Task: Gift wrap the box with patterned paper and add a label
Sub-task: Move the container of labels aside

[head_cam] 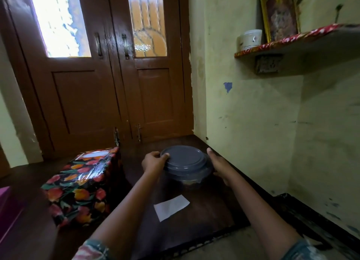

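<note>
Beside wrapped box (81, 185), left hand (153, 161) fingers (164, 156) curl over grey container (185, 160) rim; right hand (218, 164) cups side.

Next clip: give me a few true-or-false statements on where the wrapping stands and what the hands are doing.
1. Both the left hand and the right hand hold the grey container. True.
2. The box is bare cardboard. False: floral paper covers it, with a white label on top.
3. A white slip lies on the dark mat between the container and the person. True.
4. The container's lid is off. False: the lid sits on it.
</note>
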The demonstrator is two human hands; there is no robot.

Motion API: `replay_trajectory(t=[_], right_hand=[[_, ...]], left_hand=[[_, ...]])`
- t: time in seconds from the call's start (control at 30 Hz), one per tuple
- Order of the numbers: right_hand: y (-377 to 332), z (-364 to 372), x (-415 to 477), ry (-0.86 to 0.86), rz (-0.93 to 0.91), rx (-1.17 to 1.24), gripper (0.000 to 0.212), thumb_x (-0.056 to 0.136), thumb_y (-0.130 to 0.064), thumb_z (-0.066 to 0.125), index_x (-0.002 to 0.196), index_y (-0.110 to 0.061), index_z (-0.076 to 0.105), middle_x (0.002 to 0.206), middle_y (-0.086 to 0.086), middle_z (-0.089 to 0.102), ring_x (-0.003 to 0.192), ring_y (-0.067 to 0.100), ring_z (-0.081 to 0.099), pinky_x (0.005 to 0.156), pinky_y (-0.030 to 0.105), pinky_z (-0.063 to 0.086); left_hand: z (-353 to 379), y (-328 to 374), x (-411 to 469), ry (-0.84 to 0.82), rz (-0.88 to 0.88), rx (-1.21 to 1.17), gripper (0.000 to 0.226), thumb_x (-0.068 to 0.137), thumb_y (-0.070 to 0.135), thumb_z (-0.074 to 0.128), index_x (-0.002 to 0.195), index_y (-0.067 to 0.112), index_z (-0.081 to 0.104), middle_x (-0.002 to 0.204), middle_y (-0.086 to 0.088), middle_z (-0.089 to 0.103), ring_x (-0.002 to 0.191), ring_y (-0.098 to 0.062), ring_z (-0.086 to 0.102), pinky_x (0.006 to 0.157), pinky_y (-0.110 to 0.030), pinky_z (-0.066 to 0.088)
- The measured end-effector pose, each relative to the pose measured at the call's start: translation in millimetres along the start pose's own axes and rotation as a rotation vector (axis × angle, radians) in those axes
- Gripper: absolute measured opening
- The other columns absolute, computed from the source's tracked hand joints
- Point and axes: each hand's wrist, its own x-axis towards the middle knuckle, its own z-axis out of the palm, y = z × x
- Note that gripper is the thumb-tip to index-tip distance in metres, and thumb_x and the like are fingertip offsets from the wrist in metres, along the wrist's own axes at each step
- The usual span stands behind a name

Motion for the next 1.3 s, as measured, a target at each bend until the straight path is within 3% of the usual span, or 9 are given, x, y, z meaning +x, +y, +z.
replay_trajectory(t=[0.2,0.33,0.47,0.6,0.77,0.97,1.13,1.23,1.3], right_hand=[[5.9,2.7,10.3,0.136,-0.031,0.007,0.043,0.090,-0.035,0.054,0.118,-0.004,0.056,0.123,0.016,0.056,0.104,0.027,0.053,0.092,0.042,0.048],[5.0,-3.7,16.3,0.109,0.096,0.152,0.051,0.084,-0.018,0.063,0.128,0.003,0.046,0.129,0.019,0.051,0.115,0.032,0.051,0.087,0.037,0.048],[11.4,-5.9,15.7,0.070,0.168,0.221,0.061,0.081,-0.022,0.068,0.131,0.002,0.043,0.127,0.020,0.052,0.103,0.028,0.054,0.075,0.032,0.049],[15.4,-1.6,20.0,0.117,0.145,0.231,0.054,0.080,-0.018,0.069,0.125,0.005,0.050,0.117,0.020,0.058,0.093,0.025,0.056,0.061,0.026,0.047],[12.5,1.5,25.4,0.152,0.134,0.175,0.052,0.081,-0.015,0.067,0.126,0.005,0.049,0.120,0.021,0.057,0.095,0.027,0.056,0.063,0.028,0.046],[11.0,-2.7,19.7,0.110,0.140,0.191,0.047,0.083,-0.016,0.066,0.124,0.003,0.051,0.120,0.019,0.058,0.096,0.026,0.056,0.072,0.030,0.046],[13.7,-4.0,10.6,0.126,0.056,0.007,0.060,0.085,-0.034,0.063,0.131,-0.002,0.044,0.133,0.019,0.049,0.111,0.030,0.053,0.087,0.036,0.048],[15.0,-6.0,-1.2,0.233,-0.275,-0.434,0.066,0.090,-0.046,0.050,0.143,-0.013,0.030,0.147,0.012,0.033,0.133,0.028,0.036,0.105,0.039,0.034],[13.1,-7.9,-11.5,0.155,-0.502,-0.579,0.062,0.093,-0.048,0.043,0.144,-0.017,0.028,0.151,0.005,0.027,0.139,0.021,0.026,0.110,0.036,0.025]], left_hand=[[9.1,5.2,4.7,-0.129,-0.052,0.183,0.043,0.081,0.033,0.069,0.116,0.009,0.062,0.111,-0.009,0.065,0.085,-0.014,0.055,0.069,-0.024,0.043],[7.9,9.4,11.8,-0.211,-0.089,0.217,0.047,0.079,0.030,0.072,0.114,0.002,0.059,0.108,-0.010,0.063,0.078,-0.015,0.056,0.060,-0.024,0.045],[6.1,8.2,16.1,-0.360,-0.309,0.018,0.051,0.080,0.026,0.072,0.119,0.002,0.050,0.116,-0.016,0.059,0.092,-0.029,0.059,0.060,-0.036,0.052],[5.5,-0.9,21.4,-0.398,-0.484,-0.125,0.038,0.080,0.027,0.072,0.104,0.005,0.052,0.086,-0.007,0.057,0.074,-0.017,0.053,0.057,-0.027,0.046],[7.7,-1.7,23.5,-0.425,-0.572,-0.175,0.023,0.081,0.024,0.070,0.080,0.009,0.053,0.073,-0.002,0.050,0.061,-0.010,0.044,0.054,-0.018,0.040],[9.1,-3.3,21.2,-0.398,-0.558,-0.140,0.032,0.080,0.029,0.071,0.098,0.009,0.055,0.070,0.000,0.050,0.058,-0.008,0.045,0.047,-0.019,0.038],[10.0,-7.7,15.9,-0.270,-0.259,-0.114,0.065,0.078,0.027,0.074,0.134,0.018,0.044,0.121,-0.011,0.054,0.099,-0.025,0.058,0.053,-0.026,0.047],[3.5,-5.3,5.2,-0.074,0.225,0.256,0.050,0.085,0.036,0.064,0.132,0.025,0.048,0.130,-0.007,0.049,0.112,-0.023,0.053,0.073,-0.023,0.044],[-6.5,3.4,-1.5,-0.102,0.411,0.235,0.034,0.089,0.036,0.059,0.121,0.025,0.058,0.125,-0.001,0.054,0.111,-0.016,0.054,0.082,-0.026,0.044]])
